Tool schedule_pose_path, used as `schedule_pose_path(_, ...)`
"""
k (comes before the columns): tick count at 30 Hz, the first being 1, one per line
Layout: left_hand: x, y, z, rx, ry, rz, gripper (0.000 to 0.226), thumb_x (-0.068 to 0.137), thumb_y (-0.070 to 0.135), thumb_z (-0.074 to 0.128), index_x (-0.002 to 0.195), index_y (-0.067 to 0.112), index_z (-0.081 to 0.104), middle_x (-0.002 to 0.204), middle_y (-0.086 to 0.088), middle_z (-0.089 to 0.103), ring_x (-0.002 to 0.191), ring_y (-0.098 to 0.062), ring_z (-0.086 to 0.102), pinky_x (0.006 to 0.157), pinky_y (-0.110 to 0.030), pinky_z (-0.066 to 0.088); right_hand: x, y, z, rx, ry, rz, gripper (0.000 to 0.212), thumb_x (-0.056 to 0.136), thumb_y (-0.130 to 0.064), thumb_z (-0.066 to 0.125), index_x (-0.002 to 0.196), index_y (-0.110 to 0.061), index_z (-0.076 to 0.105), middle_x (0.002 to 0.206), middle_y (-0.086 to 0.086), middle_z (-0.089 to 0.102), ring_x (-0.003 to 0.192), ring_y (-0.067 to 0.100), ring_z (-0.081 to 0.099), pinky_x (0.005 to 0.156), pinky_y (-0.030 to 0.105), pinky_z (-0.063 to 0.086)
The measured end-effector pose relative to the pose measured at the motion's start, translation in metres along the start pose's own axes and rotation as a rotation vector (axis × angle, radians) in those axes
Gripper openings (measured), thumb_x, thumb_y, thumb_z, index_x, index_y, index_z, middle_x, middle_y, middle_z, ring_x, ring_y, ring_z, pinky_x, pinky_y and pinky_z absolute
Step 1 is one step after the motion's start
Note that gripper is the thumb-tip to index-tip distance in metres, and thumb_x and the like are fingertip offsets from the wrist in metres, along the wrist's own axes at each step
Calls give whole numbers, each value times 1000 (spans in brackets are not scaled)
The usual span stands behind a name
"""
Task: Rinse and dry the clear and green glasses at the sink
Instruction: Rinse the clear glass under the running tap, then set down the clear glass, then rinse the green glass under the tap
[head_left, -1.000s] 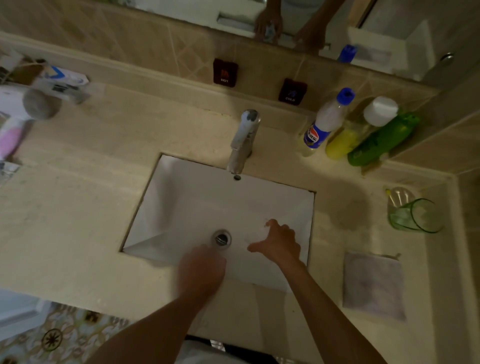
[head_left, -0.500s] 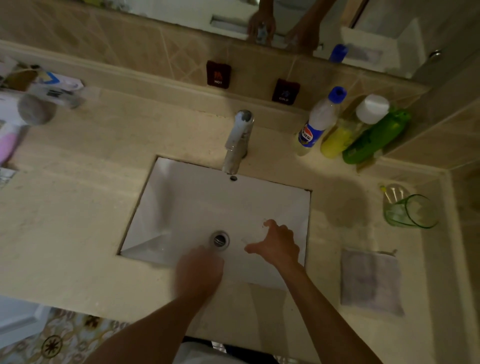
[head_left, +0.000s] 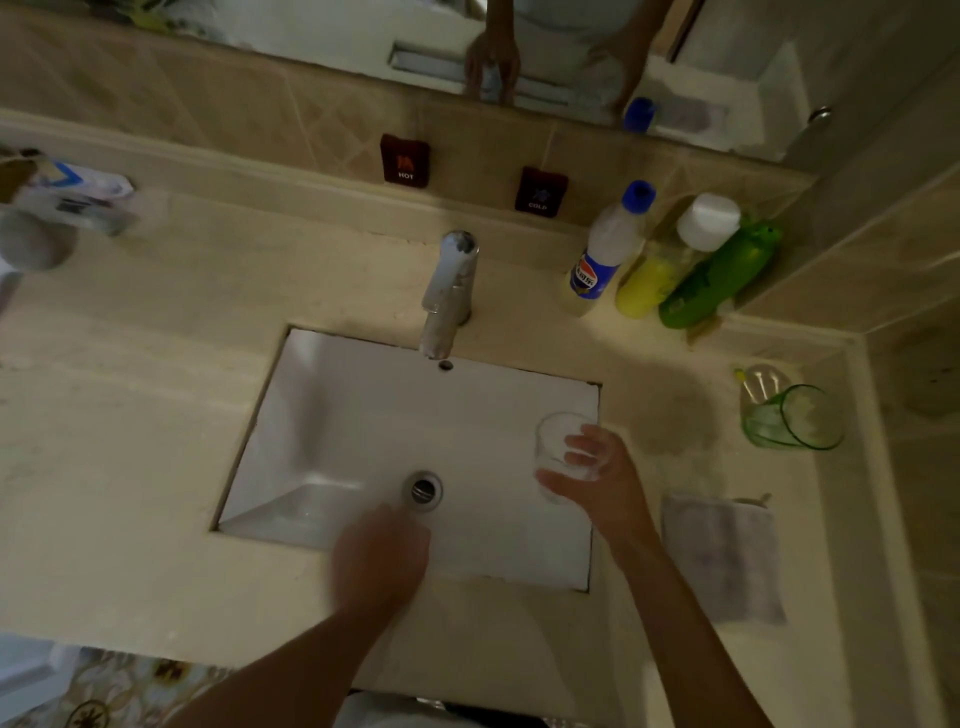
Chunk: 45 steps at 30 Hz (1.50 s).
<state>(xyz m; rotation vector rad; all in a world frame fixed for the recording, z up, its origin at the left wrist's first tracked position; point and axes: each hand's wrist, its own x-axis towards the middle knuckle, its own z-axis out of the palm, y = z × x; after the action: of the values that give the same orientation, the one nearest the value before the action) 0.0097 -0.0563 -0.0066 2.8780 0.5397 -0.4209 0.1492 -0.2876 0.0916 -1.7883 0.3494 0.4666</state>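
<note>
One beige counter (head_left: 130, 467), white sink (head_left: 363, 415) (dim)

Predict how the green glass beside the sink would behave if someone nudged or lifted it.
The green glass lies on its side on the counter, so a nudge would probably roll it. It looks rigid and thin-walled, likely breakable. If wet, it may be slippery.

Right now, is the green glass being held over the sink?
No. The green glass sits on the counter right of the basin, untouched, while the right hand grips the clear glass over the sink.
</note>
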Motion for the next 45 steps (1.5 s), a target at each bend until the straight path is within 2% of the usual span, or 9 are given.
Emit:
schedule_pose_path(3, -1, -1, 0, -1, 14, 6, 26, 83, 39, 49, 75, 21, 65, 74, 1, 63, 72, -22, 62, 62, -34, 46, 4, -6, -30, 50, 135, -89, 77, 59, -10, 91, 124, -15, 50, 126, 3, 61, 115, 19, 59, 78, 21, 55)
schedule_pose_path(10, -1, 0, -1, -10, 31, 22, 31, 84, 42, 41, 76, 23, 64, 75, 3, 63, 73, -20, 62, 64, -33, 44, 38, 0, -84, 113, 441, -135, 91, 57, -8, 91, 135, -14, 44, 128, -3, 57, 109, 15, 55, 96, 43, 50)
schedule_pose_path(18, 0, -1, -2, -4, 18, 16, 32, 87, 45, 40, 78, 25, 64, 77, 5, 63, 73, -17, 62, 66, -33, 49, 60, 4, -102, 61, 462, -190, 84, 60, -6, 91, 126, -33, 47, 131, 3, 58, 121, 22, 56, 102, 45, 49)
schedule_pose_path(26, -1, 0, -5, -19, 16, 16, 33, 88, 45, 38, 80, 25, 64, 78, 5, 62, 73, -16, 61, 65, -31, 46, 74, 8, -98, 145, 446, -162, 84, 63, 4, 86, 135, -15, 47, 135, 7, 57, 112, 14, 60, 93, 31, 53)
schedule_pose_path(30, -1, 0, -6, 9, 8, 20, 34, 85, 44, 37, 76, 24, 62, 74, 4, 62, 71, -19, 62, 62, -32, 46, 84, 11, -100, 172, 456, -143, 90, 61, 7, 86, 138, -15, 46, 133, 6, 58, 122, 24, 58, 98, 46, 52)
schedule_pose_path(36, -1, 1, -8, 23, 5, 25, 34, 84, 44, 37, 75, 24, 63, 72, 3, 62, 69, -18, 63, 61, -31, 45, 88, 10, -96, 133, 443, -136, 91, 64, 0, 88, 140, -15, 41, 137, 6, 55, 122, 21, 58, 97, 41, 52)
schedule_pose_path(39, 0, 2, -9, 29, -6, 9, 31, 86, 44, 40, 78, 25, 64, 76, 4, 63, 72, -17, 63, 62, -30, 40, 87, 18, -101, 150, 463, -56, 84, 63, 1, 87, 135, -11, 47, 128, 8, 62, 111, 23, 64, 93, 42, 55)
schedule_pose_path(43, 0, 3, -12, 8, -22, -3, 24, 92, 42, 49, 86, 25, 65, 83, 4, 64, 77, -16, 62, 65, -31, 40, 76, 44, -130, 172, 431, 28, 42, 57, -5, 86, 88, -21, 62, 80, -2, 63, 74, 13, 62, 77, 34, 54)
schedule_pose_path(45, -1, 3, -12, 3, -18, 1, 28, 91, 43, 45, 84, 25, 65, 81, 4, 63, 75, -16, 62, 64, -30, 39, 59, 47, -142, 243, 532, 16, 36, 68, -6, 83, 97, -15, 62, 83, 0, 62, 77, 16, 60, 70, 25, 56)
